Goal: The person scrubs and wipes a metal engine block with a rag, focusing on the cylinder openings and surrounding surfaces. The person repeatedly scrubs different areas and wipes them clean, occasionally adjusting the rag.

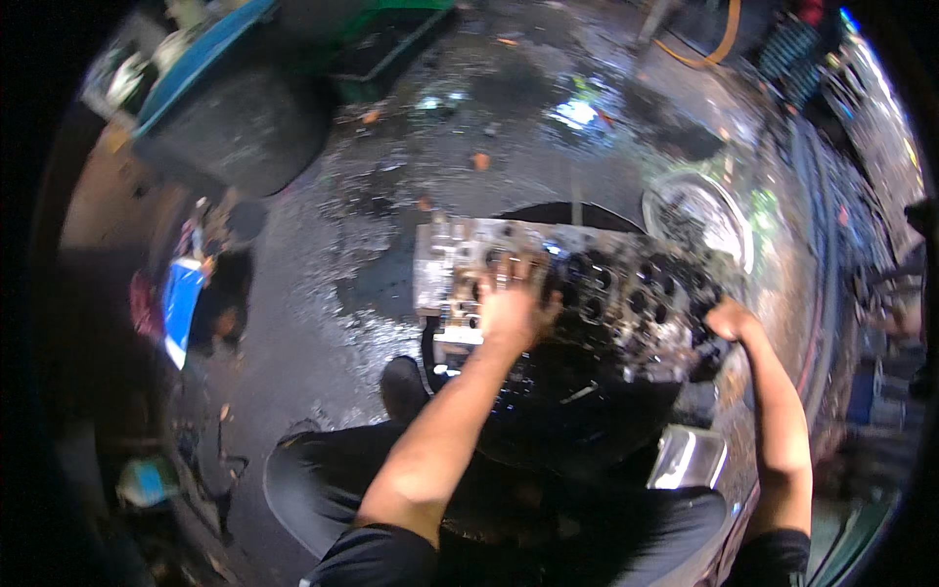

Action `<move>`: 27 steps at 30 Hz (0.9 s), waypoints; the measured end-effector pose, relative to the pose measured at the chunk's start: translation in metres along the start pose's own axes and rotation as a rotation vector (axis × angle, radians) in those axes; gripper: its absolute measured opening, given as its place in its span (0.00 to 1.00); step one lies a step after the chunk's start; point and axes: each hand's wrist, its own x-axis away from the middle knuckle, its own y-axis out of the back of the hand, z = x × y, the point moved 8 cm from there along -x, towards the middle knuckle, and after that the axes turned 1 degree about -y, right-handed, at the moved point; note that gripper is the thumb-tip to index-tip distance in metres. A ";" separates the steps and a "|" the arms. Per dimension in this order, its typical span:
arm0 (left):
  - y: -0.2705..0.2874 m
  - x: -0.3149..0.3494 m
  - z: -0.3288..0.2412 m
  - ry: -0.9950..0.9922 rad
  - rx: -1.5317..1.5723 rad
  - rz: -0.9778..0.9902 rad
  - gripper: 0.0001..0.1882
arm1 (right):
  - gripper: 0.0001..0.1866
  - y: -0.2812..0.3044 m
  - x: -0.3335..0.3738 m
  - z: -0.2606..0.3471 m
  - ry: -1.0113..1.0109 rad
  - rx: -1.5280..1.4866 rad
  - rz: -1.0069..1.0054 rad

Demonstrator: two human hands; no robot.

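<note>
A greasy metal engine cylinder head (pixel 621 338) with rows of round holes lies across a round black basin (pixel 577 416) in front of my knees. My left hand (pixel 514 305) rests on its upper face, left of the middle, with the fingers stretched forward and slightly apart. At the right end of the cylinder head, my right hand (pixel 729 319) is curled against its edge. The fingertips of that hand are partly hidden behind the dark metal. Both forearms reach in from the lower edge of the head view.
Beyond the right end stands a round metal bowl (pixel 738 220) with dark bits. A shiny rectangular tin (pixel 687 457) sits by my right knee. A large dark tub (pixel 235 137) with a blue rim and a green crate (pixel 367 73) are at the far left. The floor (pixel 372 235) looks wet.
</note>
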 end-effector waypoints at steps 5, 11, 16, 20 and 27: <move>0.002 0.003 0.001 -0.015 0.125 -0.029 0.33 | 0.19 -0.031 0.028 -0.042 -0.493 -0.769 -0.277; -0.002 0.004 0.004 -0.020 0.227 0.016 0.37 | 0.07 -0.084 0.038 -0.013 -0.303 -2.500 -0.418; -0.004 0.003 0.003 -0.005 0.214 0.038 0.37 | 0.08 -0.040 0.020 -0.023 0.053 -0.030 -0.222; -0.003 0.002 0.002 -0.017 0.091 0.041 0.36 | 0.14 0.005 0.042 -0.043 -0.479 -0.312 -0.295; 0.000 -0.001 0.003 0.039 0.034 0.014 0.37 | 0.13 0.061 0.079 0.018 -0.452 -0.025 -0.123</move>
